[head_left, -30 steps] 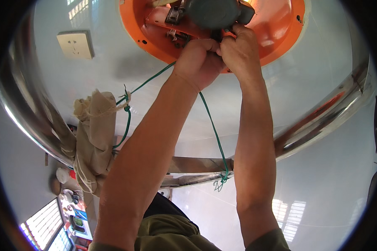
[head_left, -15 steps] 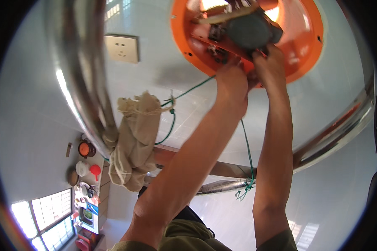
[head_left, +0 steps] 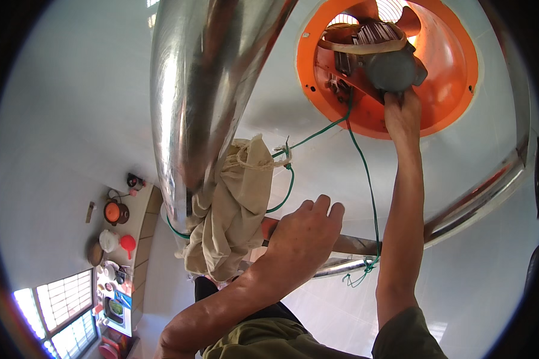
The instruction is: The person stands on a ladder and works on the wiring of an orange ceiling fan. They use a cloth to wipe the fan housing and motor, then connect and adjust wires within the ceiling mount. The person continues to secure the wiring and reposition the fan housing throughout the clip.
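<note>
An orange round fan housing (head_left: 320, 96) is set in the pale wall, with a dark grey fan motor (head_left: 392, 70) on a bracket inside. My right hand (head_left: 404, 110) reaches up to the motor's underside, fingers closed; the motor hides whatever they hold. Lower down, my left hand (head_left: 308, 233) is curled with its back showing, next to a beige cloth bag (head_left: 236, 209) with a drawstring. What its fingers hold, if anything, is hidden. A green cord (head_left: 368, 173) runs from the housing down to a metal rail, and another length leads to the bag.
A thick shiny metal pole (head_left: 200, 102) stands at the left, close to the bag. A curved metal rail (head_left: 473, 206) passes on the right. Below left is a counter (head_left: 141, 251) with pots, bowls and a red-handled item, near a barred window (head_left: 66, 299).
My left hand has come away from the housing, down and back beside the bag. My right hand stays under the motor. The whole view has shifted, so the housing sits further right.
</note>
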A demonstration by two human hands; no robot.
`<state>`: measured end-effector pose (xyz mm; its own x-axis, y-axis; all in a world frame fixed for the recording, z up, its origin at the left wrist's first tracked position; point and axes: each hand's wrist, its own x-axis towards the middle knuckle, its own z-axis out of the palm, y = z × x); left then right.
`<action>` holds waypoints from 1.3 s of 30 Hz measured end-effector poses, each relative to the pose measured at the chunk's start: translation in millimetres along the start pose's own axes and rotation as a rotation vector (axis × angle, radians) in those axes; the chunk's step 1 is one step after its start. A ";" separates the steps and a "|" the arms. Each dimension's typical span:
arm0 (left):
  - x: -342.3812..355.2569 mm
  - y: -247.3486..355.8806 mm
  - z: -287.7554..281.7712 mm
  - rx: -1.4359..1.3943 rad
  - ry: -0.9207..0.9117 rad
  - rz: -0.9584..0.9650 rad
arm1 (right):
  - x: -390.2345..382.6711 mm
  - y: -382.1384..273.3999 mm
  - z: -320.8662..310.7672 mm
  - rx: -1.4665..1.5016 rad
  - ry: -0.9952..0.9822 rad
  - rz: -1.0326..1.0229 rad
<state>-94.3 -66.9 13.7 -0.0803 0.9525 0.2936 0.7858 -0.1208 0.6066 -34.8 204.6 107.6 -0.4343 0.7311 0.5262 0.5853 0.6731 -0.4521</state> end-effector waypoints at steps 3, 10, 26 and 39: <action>1.9 1.2 -1.0 0.010 -0.080 0.007 | -3.2 3.7 -1.4 -0.010 0.013 -0.027; 0.5 -4.6 -5.1 0.057 -0.139 0.127 | -5.2 4.6 5.2 -0.071 0.044 -0.023; -9.5 -15.2 12.4 0.075 0.241 0.340 | 9.1 -15.0 0.8 -0.169 0.074 0.012; -16.2 -34.6 19.2 0.008 0.355 0.437 | 19.8 2.4 -14.9 -0.074 -0.046 0.013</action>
<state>-108.4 -72.9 -26.2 0.0531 0.6618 0.7478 0.7971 -0.4792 0.3675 -31.9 219.0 127.6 -0.4562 0.7451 0.4865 0.6393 0.6547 -0.4032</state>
